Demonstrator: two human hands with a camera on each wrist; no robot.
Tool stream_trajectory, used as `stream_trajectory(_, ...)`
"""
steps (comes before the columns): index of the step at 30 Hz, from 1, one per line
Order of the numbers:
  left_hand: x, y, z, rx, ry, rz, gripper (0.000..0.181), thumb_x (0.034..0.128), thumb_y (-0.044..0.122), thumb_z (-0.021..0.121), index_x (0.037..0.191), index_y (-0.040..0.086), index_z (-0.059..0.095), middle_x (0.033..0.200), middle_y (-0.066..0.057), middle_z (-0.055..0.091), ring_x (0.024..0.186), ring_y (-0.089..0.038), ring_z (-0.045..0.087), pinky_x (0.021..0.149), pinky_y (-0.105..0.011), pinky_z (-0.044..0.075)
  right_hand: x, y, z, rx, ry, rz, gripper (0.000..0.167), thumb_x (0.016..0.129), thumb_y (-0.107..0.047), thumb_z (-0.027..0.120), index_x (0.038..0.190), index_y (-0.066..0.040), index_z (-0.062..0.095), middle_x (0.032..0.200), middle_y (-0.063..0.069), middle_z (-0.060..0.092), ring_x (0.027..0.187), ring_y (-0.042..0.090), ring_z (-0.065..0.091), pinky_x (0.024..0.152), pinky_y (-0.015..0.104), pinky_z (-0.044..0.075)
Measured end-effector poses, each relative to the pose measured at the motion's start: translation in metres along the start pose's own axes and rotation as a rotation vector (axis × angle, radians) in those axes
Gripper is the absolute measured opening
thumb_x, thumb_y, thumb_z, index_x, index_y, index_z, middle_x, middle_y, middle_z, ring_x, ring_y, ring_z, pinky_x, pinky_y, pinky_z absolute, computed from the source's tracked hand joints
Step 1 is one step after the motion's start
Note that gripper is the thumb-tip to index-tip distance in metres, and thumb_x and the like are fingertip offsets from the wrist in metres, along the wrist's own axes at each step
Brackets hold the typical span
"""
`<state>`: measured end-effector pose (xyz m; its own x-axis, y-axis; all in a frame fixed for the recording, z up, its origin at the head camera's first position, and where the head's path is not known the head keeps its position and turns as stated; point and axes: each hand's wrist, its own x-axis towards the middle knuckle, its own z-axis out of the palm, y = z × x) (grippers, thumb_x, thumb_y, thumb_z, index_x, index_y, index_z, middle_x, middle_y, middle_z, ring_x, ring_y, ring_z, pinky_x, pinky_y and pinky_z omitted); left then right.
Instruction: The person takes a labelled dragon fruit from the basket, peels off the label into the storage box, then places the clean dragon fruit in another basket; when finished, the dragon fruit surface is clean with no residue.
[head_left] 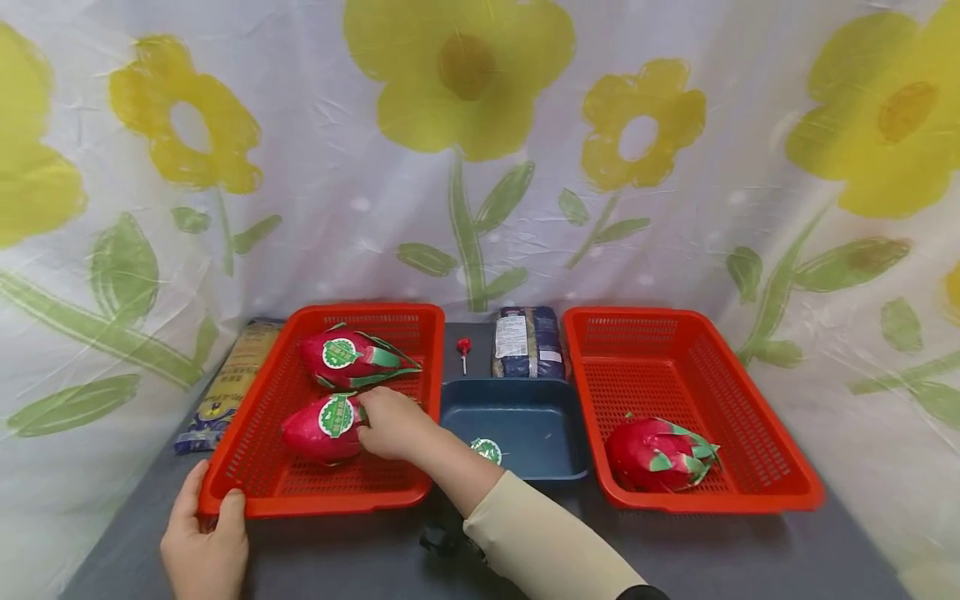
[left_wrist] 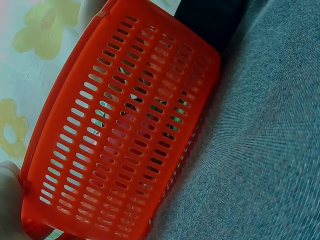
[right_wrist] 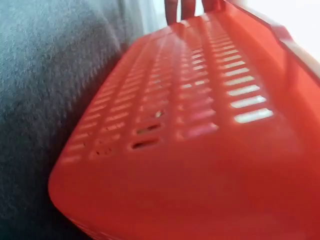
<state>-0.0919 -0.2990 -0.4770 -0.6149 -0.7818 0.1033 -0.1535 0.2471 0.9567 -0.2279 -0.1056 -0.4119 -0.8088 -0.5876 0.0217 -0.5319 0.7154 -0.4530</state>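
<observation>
I have the left hand (head_left: 204, 542) gripping the left-side red basket (head_left: 337, 505) by its near corner — the right hand's (head_left: 394, 423) fingers curl round the nearer dragon fruit (head_left: 311, 435) inside, at its right end.

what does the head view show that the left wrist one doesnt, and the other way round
Only the head view shows the lollipop and the right basket with its dragon fruit.

Only the left wrist view shows the outside of a slotted wall of the left basket.

Both show that basket, the left hand at its rim, the grey cloth and the flowered curtain.
</observation>
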Motion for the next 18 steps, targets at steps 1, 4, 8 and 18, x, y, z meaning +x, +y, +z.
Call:
stream_trajectory(1, -0.0008, -0.0002, 0.0005, -0.002, 0.000, 0.006, 0.057, 0.0975, 0.012, 0.059, 0.154, 0.014, 0.049, 0.146, -0.022, 0.054, 0.098, 0.004, 0.056, 0.068, 0.000, 0.042, 0.0015, -0.0003, 0.0020, -0.010, 0.009, 0.020, 0.035, 0.091, -0.020, 0.074, 0.125, -0.013, 0.069, 0.119, -0.003, 0.064, 0.106, 0.009, 0.058, 0.091, 0.024, 0.051)
stream_trajectory(4, -0.0027, -0.0010, 0.0011, 0.001, 0.004, 0.006, 0.057, 0.0974, 0.012, 0.059, 0.153, 0.014, 0.050, 0.145, -0.022, 0.055, 0.097, 0.005, 0.056, 0.068, 0.000, 0.042, 0.0037, -0.0003, 0.0057, -0.023, 0.039, 0.089, 0.022, 0.087, -0.020, 0.080, 0.106, -0.015, 0.071, 0.105, -0.004, 0.063, 0.093, 0.007, 0.057, 0.079, 0.022, 0.052)
stream_trajectory(8, -0.0038, -0.0011, 0.0014, 0.004, 0.012, -0.012, 0.057, 0.0979, 0.014, 0.058, 0.154, 0.015, 0.049, 0.146, -0.021, 0.054, 0.104, -0.001, 0.059, 0.070, 0.001, 0.041, 0.0043, 0.0003, 0.0072, -0.011, 0.050, 0.109, 0.024, 0.083, -0.026, 0.086, 0.095, -0.018, 0.067, 0.095, -0.006, 0.061, 0.085, 0.006, 0.054, 0.073, 0.019, 0.051)
stream_trajectory(18, -0.0014, 0.0012, 0.0027, 0.014, 0.012, -0.030, 0.057, 0.0992, 0.015, 0.055, 0.156, 0.016, 0.046, 0.152, -0.015, 0.051, 0.122, -0.026, 0.058, 0.082, -0.008, 0.044, -0.0036, -0.0026, 0.0015, 0.056, 0.153, -0.011, 0.027, 0.088, -0.026, 0.082, 0.105, -0.016, 0.064, 0.102, -0.006, 0.060, 0.086, 0.003, 0.054, 0.074, 0.015, 0.050)
